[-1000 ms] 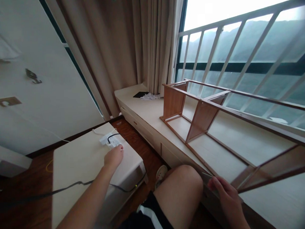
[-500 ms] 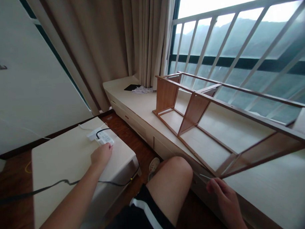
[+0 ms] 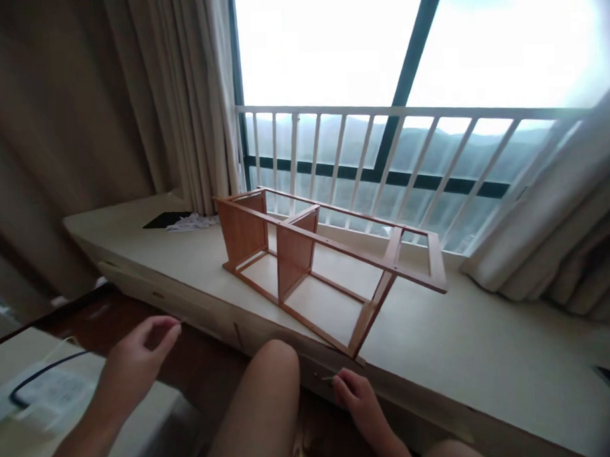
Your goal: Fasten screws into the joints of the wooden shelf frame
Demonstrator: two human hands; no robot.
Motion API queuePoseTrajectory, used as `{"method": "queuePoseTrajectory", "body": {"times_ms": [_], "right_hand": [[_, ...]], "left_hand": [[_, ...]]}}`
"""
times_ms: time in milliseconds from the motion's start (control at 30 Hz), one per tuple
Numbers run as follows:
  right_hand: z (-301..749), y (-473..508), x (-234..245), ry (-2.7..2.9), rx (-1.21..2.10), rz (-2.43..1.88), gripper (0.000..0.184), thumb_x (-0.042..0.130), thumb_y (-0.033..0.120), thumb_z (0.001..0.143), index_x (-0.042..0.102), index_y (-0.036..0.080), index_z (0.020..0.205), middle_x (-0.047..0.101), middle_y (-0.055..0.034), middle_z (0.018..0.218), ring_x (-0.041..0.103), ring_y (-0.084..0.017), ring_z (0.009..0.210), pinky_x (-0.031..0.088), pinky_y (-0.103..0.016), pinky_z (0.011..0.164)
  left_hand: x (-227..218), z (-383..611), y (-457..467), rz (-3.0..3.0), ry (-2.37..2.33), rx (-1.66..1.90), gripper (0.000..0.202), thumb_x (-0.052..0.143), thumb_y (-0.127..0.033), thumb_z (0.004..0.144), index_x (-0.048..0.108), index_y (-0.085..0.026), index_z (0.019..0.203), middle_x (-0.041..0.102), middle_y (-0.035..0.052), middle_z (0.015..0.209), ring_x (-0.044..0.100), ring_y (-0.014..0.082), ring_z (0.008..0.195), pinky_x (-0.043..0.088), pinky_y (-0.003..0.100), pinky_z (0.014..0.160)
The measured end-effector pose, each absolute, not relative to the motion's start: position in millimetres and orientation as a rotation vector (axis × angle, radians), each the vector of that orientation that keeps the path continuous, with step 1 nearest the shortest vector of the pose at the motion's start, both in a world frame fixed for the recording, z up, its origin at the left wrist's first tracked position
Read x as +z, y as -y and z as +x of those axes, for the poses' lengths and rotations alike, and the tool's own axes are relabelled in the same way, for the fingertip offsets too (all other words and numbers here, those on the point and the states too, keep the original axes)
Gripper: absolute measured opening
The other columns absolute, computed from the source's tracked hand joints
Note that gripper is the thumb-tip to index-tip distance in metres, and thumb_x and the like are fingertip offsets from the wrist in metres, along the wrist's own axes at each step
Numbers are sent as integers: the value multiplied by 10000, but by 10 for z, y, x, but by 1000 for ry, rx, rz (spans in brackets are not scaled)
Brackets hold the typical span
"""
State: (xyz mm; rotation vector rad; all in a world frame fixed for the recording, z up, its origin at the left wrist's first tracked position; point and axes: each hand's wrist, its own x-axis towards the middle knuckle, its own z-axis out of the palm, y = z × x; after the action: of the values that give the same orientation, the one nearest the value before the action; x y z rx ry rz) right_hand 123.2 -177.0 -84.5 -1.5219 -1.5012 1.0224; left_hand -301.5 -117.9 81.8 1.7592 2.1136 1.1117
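Two hands were in view, both yours, low in the shot. Your left hand hung in the air above the floor gap between the white side table and the window bench, thumb and forefinger pinched close together w/ the other fingers loosely curled; whether sth tiny sat in that pinch, can't tell, too blurred. Your right hand sat low by the bench's front edge, just beside your knee, fingertips closed on a thin pale sliver, prob. a small pin or screw, too small to say which.

The wooden frame lay on its side on the bench top, approx. mid-bench, in front of the white railing. It was an open shelf-like carcass in orange-brown wood grain: long thin rails, one solid end panel at the curtain side, one solid divider panel next to it, and a lighter open end nearest your right hand. Its near bottom corner rested at the bench edge, just above that hand, not touching it.

A power strip w/ a dark cable lay on the side table, blurred. A black sheet and crumpled white paper lay on the bench by the curtain.
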Motion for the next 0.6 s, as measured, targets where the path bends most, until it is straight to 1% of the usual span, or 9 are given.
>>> {"method": "queuePoseTrajectory", "body": {"times_ms": [33,67,167,200,233,300,367,400,600], "right_hand": [[1226,1782,-857,1500,1024,-1525,565,480,696,946,559,201,687,561,15,641,527,-143,653,393,-297,667],[1225,1796,-869,1498,1027,-1529,572,471,706,945,561,201,691,565,12,646,532,-145,663,395,-298,673],[1241,1847,-897,1492,1032,-1552,583,443,724,942,564,203,710,579,5,657,549,-153,676,394,-300,678],[1253,1863,-907,1491,1027,-1567,584,440,726,939,560,204,708,580,3,658,551,-155,677,392,-304,680],[1267,1878,-917,1492,1019,-1584,584,440,727,936,552,205,701,576,3,657,550,-157,678,391,-309,687],[1299,1900,-940,1496,1004,-1619,579,443,727,928,536,210,685,561,7,649,549,-160,681,393,-320,704],[1331,1913,-963,1502,996,-1648,565,452,715,927,530,212,683,550,12,649,552,-163,694,403,-329,723],[1344,1917,-972,1504,995,-1660,555,460,708,927,533,213,689,546,15,651,554,-164,700,408,-331,727],[1356,1936,-947,1526,1031,-1683,453,503,592,951,551,204,721,549,20,680,561,-160,726,407,-323,732]], "left_hand": [[1007,-2780,1106,1774,-2000,1189,343,616,-606,807,663,-281,904,768,-35,842,730,222,807,581,319,762],[1198,-2535,1041,1818,-1877,1235,372,631,-608,802,673,-256,912,766,-13,856,727,216,801,578,301,743],[1744,-1791,904,2026,-1599,1317,341,613,-556,869,682,-231,944,743,-5,850,672,164,675,538,256,636],[1905,-1557,873,2155,-1491,1348,314,605,-529,892,683,-229,941,735,-6,846,649,152,653,528,251,627],[2053,-1335,846,2316,-1372,1355,280,596,-492,914,686,-229,946,731,-2,859,634,147,652,525,253,641],[2304,-937,789,2614,-1106,1327,221,566,-408,969,685,-222,961,733,16,914,648,152,742,534,263,740],[2495,-602,715,2853,-838,1274,181,535,-320,1006,676,-208,984,732,31,946,661,159,827,525,276,808],[2572,-459,672,2949,-729,1233,171,525,-289,1016,669,-200,994,731,37,955,664,163,850,520,282,816],[2812,71,427,3359,-467,712,147,503,-171,1023,648,-173,1043,721,51,955,684,176,867,507,283,769]]}}
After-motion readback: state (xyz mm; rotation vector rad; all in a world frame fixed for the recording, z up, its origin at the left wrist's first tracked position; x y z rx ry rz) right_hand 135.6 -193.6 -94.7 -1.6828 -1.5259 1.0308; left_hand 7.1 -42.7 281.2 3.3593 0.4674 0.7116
